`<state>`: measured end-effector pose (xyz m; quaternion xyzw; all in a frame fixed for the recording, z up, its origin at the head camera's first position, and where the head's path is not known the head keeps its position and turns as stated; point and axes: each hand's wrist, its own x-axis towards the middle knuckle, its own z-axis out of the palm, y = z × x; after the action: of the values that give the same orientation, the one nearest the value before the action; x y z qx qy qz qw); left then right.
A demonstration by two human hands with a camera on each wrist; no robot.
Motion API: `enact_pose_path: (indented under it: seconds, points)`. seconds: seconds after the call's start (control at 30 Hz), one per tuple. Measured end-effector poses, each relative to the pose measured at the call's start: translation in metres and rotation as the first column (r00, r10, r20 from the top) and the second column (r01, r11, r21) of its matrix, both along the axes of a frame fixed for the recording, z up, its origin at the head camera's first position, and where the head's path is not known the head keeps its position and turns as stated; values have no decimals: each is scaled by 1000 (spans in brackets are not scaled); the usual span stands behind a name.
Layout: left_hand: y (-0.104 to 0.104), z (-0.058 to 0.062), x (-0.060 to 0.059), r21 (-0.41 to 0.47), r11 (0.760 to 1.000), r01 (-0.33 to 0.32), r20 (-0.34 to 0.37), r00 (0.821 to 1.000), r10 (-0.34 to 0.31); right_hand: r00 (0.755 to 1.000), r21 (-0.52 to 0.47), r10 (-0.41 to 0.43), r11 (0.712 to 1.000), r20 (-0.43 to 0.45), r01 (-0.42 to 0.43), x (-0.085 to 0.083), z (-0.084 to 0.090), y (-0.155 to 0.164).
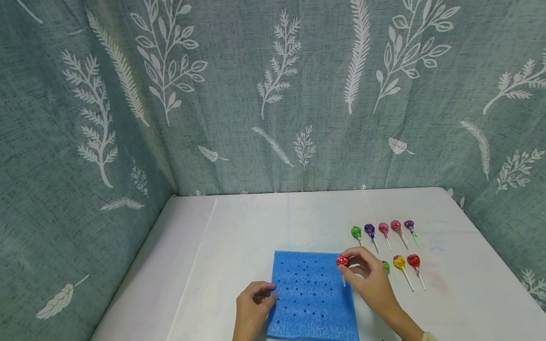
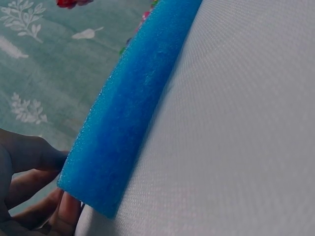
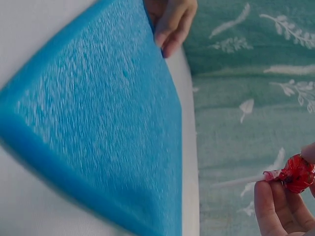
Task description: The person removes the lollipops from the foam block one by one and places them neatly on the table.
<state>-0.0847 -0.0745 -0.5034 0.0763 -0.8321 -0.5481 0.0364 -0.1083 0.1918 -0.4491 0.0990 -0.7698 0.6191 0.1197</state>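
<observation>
A red-wrapped lollipop [image 1: 342, 261] is pinched by its candy end in my right hand [image 1: 372, 280], over the right edge of a blue foam block [image 1: 313, 327]. Its white stick points down in the head view, and the right wrist view shows the red wrapper [image 3: 297, 174] between thumb and fingers. Rows of small dark holes cover the block's top. My left hand [image 1: 254, 305] holds the block's left edge with bent fingers and thumb; in the left wrist view its fingertips touch the foam [image 2: 123, 118] near one corner.
Lollipops lie in two rows at right on the white table [image 1: 213, 265]: the back row includes a green one [image 1: 356, 232] and a purple one [image 1: 369, 230]; the front row has a yellow one [image 1: 399, 262] and a red one [image 1: 414, 260]. A patterned curtain [image 1: 239, 94] stands behind.
</observation>
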Motion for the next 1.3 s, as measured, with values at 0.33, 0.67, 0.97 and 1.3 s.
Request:
enact_pose_path:
  seconds: [0.33,0.67,0.97,1.3]
  points:
    - [-1,-1,-1,-1,1000,10,-9,1000,-10,997,13,-64,998,-35,65,-5,8,22]
    - [1,-1,-1,-8,1000,-6,-2,1000,6,989,85,-131,987,-61,136,-10,14,45]
    - [2,-3,-1,-13,1000,-18,-5,1000,18,983,132,-157,977,-96,169,-12,14,60]
    - [4,-3,-3,-25,999,-44,21,999,44,979,137,-173,973,-109,188,-15,17,72]
